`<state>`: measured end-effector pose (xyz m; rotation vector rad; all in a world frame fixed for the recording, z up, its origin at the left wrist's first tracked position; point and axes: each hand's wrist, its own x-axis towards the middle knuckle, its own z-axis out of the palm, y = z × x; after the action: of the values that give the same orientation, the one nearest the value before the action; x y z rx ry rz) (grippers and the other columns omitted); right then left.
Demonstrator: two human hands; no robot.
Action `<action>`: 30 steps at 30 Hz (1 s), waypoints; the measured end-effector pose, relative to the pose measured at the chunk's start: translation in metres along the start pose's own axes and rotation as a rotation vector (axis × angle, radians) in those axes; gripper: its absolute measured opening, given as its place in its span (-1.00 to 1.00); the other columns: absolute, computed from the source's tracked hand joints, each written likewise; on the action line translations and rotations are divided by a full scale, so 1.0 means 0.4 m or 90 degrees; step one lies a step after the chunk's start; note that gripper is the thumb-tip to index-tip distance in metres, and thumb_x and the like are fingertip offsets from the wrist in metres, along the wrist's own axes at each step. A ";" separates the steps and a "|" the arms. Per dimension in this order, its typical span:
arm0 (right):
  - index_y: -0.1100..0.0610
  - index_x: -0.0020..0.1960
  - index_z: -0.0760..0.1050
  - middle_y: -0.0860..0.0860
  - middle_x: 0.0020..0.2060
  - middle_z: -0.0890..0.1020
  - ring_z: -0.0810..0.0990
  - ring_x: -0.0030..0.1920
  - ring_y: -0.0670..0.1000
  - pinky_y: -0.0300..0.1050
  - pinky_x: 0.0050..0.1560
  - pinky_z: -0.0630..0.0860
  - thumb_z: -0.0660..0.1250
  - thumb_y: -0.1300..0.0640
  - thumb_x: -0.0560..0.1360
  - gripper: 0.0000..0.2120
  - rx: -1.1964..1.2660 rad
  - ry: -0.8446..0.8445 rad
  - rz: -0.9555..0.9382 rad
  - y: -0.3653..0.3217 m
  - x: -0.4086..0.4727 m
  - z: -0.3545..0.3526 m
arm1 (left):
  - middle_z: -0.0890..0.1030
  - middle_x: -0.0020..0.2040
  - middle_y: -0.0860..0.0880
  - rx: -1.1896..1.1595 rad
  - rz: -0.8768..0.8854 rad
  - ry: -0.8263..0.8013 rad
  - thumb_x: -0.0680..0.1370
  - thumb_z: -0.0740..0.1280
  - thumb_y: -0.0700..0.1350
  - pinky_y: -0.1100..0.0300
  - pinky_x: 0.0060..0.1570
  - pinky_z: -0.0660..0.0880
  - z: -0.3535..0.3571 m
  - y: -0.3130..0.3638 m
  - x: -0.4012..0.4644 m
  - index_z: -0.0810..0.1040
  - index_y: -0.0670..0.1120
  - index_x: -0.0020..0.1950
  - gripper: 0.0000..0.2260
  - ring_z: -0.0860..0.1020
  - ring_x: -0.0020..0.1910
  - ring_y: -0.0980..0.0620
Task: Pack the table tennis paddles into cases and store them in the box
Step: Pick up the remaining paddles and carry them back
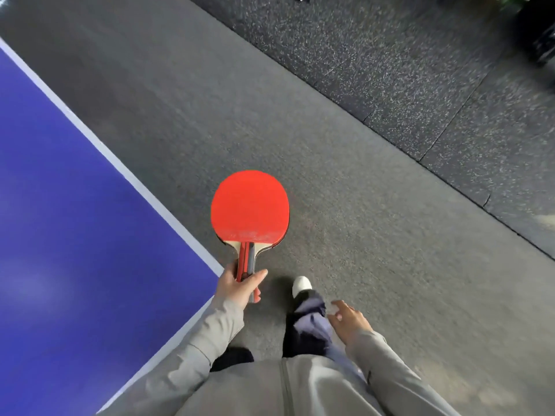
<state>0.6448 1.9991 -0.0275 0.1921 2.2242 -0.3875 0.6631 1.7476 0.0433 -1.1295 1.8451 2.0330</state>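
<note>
L hand (237,286) grips paddle (250,207) handle, red face up, frame center; R hand (348,321) lower right, fingers loose, holds nothing.

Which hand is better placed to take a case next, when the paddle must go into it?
Probably the right hand: it hangs open and holds nothing. The left hand grips the paddle by its handle. No case is in view.
</note>
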 end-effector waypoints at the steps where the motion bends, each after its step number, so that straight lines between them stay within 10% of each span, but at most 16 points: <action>1: 0.01 0.39 0.31 0.06 0.26 0.53 0.50 0.24 0.10 -0.12 0.20 0.41 0.18 0.02 0.57 -0.61 -0.010 -0.006 -0.018 -0.006 0.045 -0.043 | 0.45 -0.40 -0.13 -0.015 -0.003 0.023 0.46 0.43 -0.24 0.28 -0.57 0.44 0.023 0.020 0.025 0.45 -0.19 0.00 -0.80 0.44 -0.57 0.10; 14: 0.04 0.40 0.31 0.06 0.34 0.45 0.47 0.30 0.09 -0.07 0.29 0.41 0.13 -0.03 0.60 -0.61 -0.305 -0.063 -0.138 -0.185 0.493 -0.555 | 0.47 -0.36 -0.17 -0.176 -0.064 0.253 0.48 0.41 -0.19 0.22 -0.46 0.48 0.177 0.267 0.253 0.44 -0.20 0.03 -0.78 0.45 -0.45 -0.04; 30: 0.06 0.37 0.34 0.08 0.29 0.49 0.48 0.26 0.14 -0.07 0.25 0.41 0.15 -0.04 0.59 -0.62 -0.344 -0.063 -0.239 -0.917 0.803 -0.767 | 0.44 -0.32 -0.14 -0.245 -0.016 0.303 0.45 0.43 -0.20 0.14 -0.37 0.44 -0.037 0.647 0.773 0.41 -0.09 -0.15 -0.81 0.42 -0.38 -0.08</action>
<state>0.1208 1.7603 -0.0184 -0.5257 2.1766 0.0192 0.3013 1.5687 0.0529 -1.8651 1.6318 2.3197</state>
